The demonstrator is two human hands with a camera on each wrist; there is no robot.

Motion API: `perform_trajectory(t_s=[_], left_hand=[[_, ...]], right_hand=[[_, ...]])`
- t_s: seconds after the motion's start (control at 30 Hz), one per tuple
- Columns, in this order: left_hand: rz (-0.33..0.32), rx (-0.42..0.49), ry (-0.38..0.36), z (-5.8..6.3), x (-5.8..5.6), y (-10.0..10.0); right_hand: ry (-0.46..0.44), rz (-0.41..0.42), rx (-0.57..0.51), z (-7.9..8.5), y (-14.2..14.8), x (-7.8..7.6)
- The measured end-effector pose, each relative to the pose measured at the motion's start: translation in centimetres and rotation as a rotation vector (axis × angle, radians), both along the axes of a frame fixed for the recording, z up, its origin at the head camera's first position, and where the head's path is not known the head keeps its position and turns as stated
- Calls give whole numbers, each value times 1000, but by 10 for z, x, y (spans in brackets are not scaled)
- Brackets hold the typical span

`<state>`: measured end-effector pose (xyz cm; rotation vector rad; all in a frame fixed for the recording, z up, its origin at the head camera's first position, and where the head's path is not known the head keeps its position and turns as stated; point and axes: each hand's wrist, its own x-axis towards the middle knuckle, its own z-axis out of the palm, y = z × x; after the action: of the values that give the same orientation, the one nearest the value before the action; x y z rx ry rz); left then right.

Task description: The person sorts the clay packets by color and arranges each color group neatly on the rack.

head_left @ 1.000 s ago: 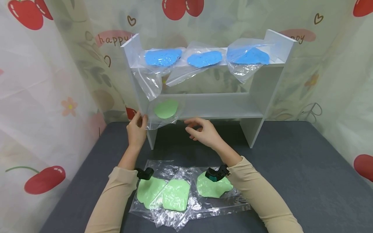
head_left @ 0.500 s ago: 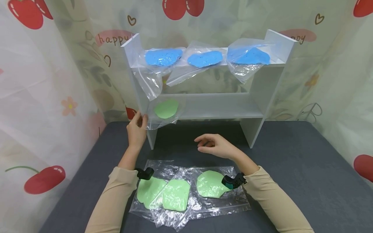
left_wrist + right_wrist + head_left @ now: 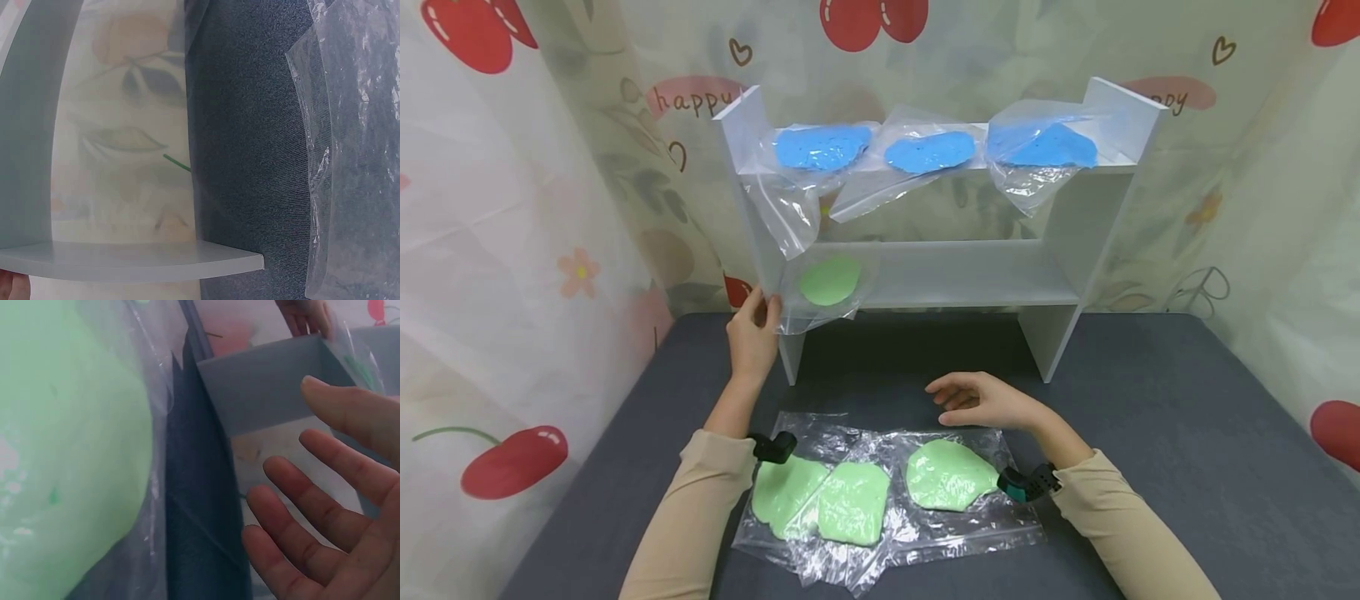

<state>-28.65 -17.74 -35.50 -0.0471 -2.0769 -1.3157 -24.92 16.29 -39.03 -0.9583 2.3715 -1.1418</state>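
Note:
At the left side panel of a white two-tier shelf (image 3: 958,273), my left hand (image 3: 751,342) rests its fingers against the panel's outer side. Its thumb lies by the front edge, close to a clear bag with a flat green slime-like piece (image 3: 830,281) on the lower tier. In the left wrist view only a bit of that hand (image 3: 14,286) shows behind the panel. My right hand (image 3: 988,402) hovers with loosely bent fingers and nothing in it, above the far edge of a bagged green piece (image 3: 947,477). The right wrist view shows its fingers spread apart.
Two more bagged green pieces (image 3: 853,503) lie side by side on the dark table (image 3: 1187,467). Along the upper tier sit three bagged blue pieces (image 3: 929,152), their clear bags drooping over the front edge. A patterned curtain (image 3: 587,167) hangs behind and at both sides.
My right hand has moved away from the lower tier, down and to the right, toward the bags on the table. The left hand stays at the side panel.

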Motion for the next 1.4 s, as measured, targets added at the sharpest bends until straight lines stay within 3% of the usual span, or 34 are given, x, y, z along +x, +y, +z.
perform_trajectory(t_s=[0.47,1.4], left_hand=[[-6,6,5,-1,0,-1],[-8,-13,3,-1,-1,-2]], right_hand=[[-50,52,32,-23,21,2],[44,131,161,-38,28,11]])
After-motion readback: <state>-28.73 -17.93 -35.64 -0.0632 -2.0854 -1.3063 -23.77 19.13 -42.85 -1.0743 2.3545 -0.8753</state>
